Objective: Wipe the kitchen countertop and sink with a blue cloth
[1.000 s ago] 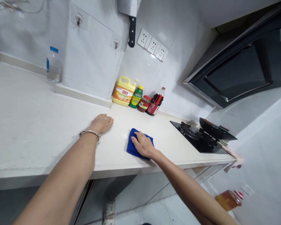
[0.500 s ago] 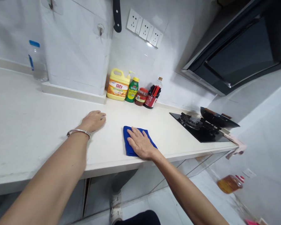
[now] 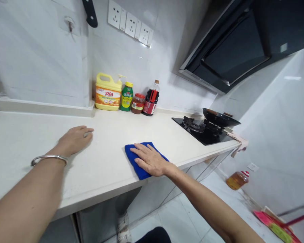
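Observation:
A folded blue cloth [image 3: 134, 158] lies on the white countertop [image 3: 103, 168] close to its front edge. My right hand [image 3: 149, 160] lies flat on top of the cloth, fingers stretched out and pressing it down. My left hand [image 3: 74, 138] rests palm down on the bare counter to the left, fingers extended, holding nothing. A silver bangle [image 3: 49, 157] circles my left wrist.
Against the tiled wall stand a yellow detergent jug [image 3: 107, 92], a green bottle [image 3: 126, 97], a red jar [image 3: 137, 103] and a dark sauce bottle [image 3: 151, 99]. A black gas hob [image 3: 200, 130] with a wok [image 3: 219, 117] is at the right. An oil bottle [image 3: 236, 179] stands on the floor.
The view has swung right and the water bottle has left it. My right hand with the cloth has slid nearer the counter's front edge. My left hand stays flat on the counter.

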{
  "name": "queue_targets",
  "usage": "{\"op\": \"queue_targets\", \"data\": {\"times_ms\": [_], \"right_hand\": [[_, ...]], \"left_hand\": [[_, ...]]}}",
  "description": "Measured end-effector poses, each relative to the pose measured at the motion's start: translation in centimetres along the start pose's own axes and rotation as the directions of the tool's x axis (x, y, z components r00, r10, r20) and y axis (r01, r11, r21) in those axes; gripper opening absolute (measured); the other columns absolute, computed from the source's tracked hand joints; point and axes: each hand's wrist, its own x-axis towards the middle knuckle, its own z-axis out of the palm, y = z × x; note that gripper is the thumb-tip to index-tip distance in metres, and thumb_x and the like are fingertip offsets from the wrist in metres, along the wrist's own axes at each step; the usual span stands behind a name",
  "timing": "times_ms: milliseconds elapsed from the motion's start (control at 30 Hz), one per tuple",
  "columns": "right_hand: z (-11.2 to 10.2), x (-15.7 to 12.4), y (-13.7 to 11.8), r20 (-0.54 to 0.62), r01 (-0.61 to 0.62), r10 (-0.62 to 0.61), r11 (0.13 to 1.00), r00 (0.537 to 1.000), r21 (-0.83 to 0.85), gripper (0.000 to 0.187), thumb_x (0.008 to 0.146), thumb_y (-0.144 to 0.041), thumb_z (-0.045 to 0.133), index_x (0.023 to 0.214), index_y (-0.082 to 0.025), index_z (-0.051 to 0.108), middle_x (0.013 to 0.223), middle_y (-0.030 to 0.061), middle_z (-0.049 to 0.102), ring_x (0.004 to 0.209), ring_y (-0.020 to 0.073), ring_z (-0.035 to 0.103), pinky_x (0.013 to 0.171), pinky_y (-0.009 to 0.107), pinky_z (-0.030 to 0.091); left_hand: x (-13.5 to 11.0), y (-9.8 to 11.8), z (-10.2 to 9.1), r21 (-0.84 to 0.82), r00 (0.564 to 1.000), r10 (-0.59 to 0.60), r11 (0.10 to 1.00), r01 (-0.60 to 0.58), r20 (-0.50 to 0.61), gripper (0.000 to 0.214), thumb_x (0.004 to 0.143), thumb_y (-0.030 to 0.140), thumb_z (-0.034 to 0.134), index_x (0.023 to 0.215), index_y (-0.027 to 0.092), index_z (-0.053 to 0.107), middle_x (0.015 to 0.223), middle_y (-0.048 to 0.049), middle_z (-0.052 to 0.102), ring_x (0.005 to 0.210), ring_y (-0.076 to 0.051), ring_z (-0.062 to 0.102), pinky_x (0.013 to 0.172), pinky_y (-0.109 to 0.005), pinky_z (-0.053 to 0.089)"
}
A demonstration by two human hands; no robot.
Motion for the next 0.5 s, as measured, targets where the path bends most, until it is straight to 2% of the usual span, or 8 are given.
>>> {"op": "queue_targets", "data": {"times_ms": [167, 300, 433, 500], "right_hand": [[-1.0, -2.2, 4.5, -0.027, -0.030, 0.030, 0.999, 0.999, -0.014, 0.059, 0.108, -0.053, 0.026, 0.162, -0.030, 0.032, 0.172, 0.0025, 0.024, 0.158, 0.0206, 0.020, 0.130, 0.050, 0.010], [-1.9, -4.6, 9.4, -0.066, -0.056, 0.056, 0.998, 0.996, -0.004, 0.059, 0.108, -0.050, 0.028, 0.160, -0.026, 0.037, 0.170, 0.0044, 0.028, 0.157, 0.0203, 0.024, 0.130, 0.049, 0.012], [-3.0, -7.2, 13.8, -0.107, -0.127, 0.127, 0.992, 0.986, 0.004, 0.056, 0.106, -0.047, 0.031, 0.157, -0.027, 0.042, 0.168, 0.0016, 0.034, 0.156, 0.0206, 0.028, 0.130, 0.047, 0.015], [-3.6, -8.4, 15.7, -0.131, -0.169, 0.169, 0.986, 0.977, 0.010, 0.055, 0.105, -0.045, 0.033, 0.156, -0.027, 0.045, 0.167, 0.0005, 0.036, 0.155, 0.0209, 0.031, 0.130, 0.045, 0.017]], "left_hand": [[0.8, -0.8, 0.4, -0.009, 0.999, -0.024, 1.000, 0.025, 0.042, 0.064, 0.091, 0.042, 0.029, 0.141, 0.015, 0.060, 0.159, -0.0154, 0.048, 0.150, -0.030, 0.039, 0.126, -0.048, 0.031], [2.0, -2.2, 1.2, 0.004, 0.999, -0.006, 1.000, 0.006, 0.047, 0.067, 0.092, 0.047, 0.027, 0.141, 0.016, 0.059, 0.158, -0.0137, 0.049, 0.149, -0.031, 0.041, 0.125, -0.048, 0.032], [2.9, -3.4, 1.9, 0.053, 0.998, 0.000, 0.999, -0.003, 0.066, 0.072, 0.091, 0.052, 0.021, 0.143, 0.017, 0.057, 0.159, -0.0137, 0.047, 0.149, -0.031, 0.041, 0.124, -0.049, 0.032], [3.2, -3.8, 2.0, 0.109, 0.999, 0.013, 0.994, -0.018, 0.046, 0.074, 0.091, 0.055, 0.018, 0.142, 0.019, 0.058, 0.157, -0.0112, 0.050, 0.146, -0.029, 0.044, 0.123, -0.044, 0.034]]}}
